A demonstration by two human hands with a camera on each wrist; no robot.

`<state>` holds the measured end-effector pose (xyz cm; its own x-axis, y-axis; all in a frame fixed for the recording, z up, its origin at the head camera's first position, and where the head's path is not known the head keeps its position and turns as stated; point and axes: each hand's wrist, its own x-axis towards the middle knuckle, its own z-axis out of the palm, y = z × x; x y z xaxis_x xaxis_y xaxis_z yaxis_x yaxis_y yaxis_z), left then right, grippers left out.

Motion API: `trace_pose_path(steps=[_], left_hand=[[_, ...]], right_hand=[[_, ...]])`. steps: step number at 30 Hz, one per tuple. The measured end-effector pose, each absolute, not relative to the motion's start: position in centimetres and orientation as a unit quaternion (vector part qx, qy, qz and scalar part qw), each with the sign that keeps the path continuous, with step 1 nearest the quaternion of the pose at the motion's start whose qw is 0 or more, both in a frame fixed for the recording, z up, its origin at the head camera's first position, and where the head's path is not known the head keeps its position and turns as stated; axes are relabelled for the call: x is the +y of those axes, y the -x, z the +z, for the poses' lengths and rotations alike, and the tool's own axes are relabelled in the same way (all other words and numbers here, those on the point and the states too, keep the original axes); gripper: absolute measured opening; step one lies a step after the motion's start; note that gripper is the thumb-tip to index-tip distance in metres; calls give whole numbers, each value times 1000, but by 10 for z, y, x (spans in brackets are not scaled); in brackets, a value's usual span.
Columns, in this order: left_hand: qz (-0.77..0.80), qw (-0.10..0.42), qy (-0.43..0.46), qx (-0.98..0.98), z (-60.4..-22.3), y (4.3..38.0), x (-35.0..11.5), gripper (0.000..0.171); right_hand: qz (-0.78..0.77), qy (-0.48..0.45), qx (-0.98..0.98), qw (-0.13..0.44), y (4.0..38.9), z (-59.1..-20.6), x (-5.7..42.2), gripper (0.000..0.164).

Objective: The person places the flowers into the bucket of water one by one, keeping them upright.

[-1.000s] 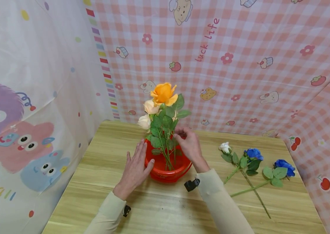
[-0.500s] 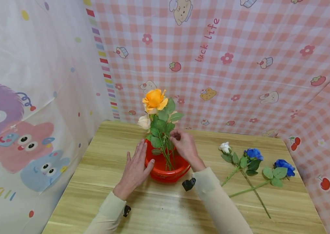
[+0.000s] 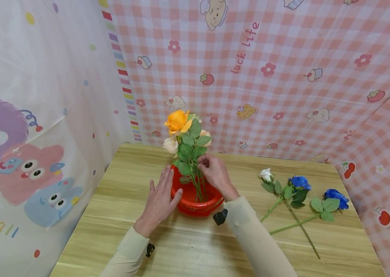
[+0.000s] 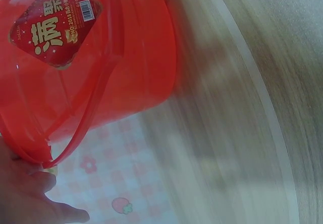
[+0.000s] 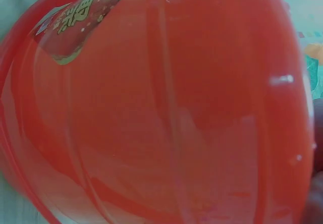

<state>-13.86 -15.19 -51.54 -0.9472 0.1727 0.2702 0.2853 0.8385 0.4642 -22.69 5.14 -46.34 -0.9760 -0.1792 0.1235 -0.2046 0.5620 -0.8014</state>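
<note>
A red plastic bucket (image 3: 198,209) stands on the table with several rose stems inside, leaning on its far rim. My right hand (image 3: 214,173) reaches over the bucket's right side and pinches the stem of the orange rose (image 3: 178,122); the exact grip is hidden behind the fingers. Close by are a cream rose (image 3: 171,145) on the left and a peach rose (image 3: 205,137) on the right, partly covered by leaves. My left hand (image 3: 160,198) rests against the bucket's left rim, fingers straight. The left wrist view shows that hand (image 4: 22,193) touching the rim.
To the right on the wooden table (image 3: 112,215) lie a white rose (image 3: 266,175) and two blue roses, one (image 3: 299,182) nearer the middle and another (image 3: 336,198) farther right. Their stems cross. A checked pink cloth (image 3: 284,92) hangs behind the table.
The orange rose has moved left and lower along with my right hand, uncovering the peach rose on the right. My left hand and the bucket have stayed put.
</note>
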Motion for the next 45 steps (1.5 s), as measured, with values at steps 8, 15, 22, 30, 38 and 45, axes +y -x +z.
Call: trace_pose_path(steps=[8,15,22,30,38,45], left_hand=[[-263,108,119,-951,-516,139,-152,74],[-265,103,117,-952,-515,138,-152,75],[-263,104,117,-952,-515,138,-152,75],[-265,106,116,-951,-516,139,-151,75],[-260,109,118,-952,-517,140,-151,75],[-261,108,119,-952,-517,139,-152,75]], right_hand=[[427,-106,-898,5,229,-467,50,10],[395,-102,-913,-5,231,-468,49,10],[382,-107,-918,-10,231,-468,48,10],[380,-111,-918,-6,232,-470,47,9],[374,-115,-920,-6,232,-471,46,9],[375,-111,-920,-19,232,-471,44,9]])
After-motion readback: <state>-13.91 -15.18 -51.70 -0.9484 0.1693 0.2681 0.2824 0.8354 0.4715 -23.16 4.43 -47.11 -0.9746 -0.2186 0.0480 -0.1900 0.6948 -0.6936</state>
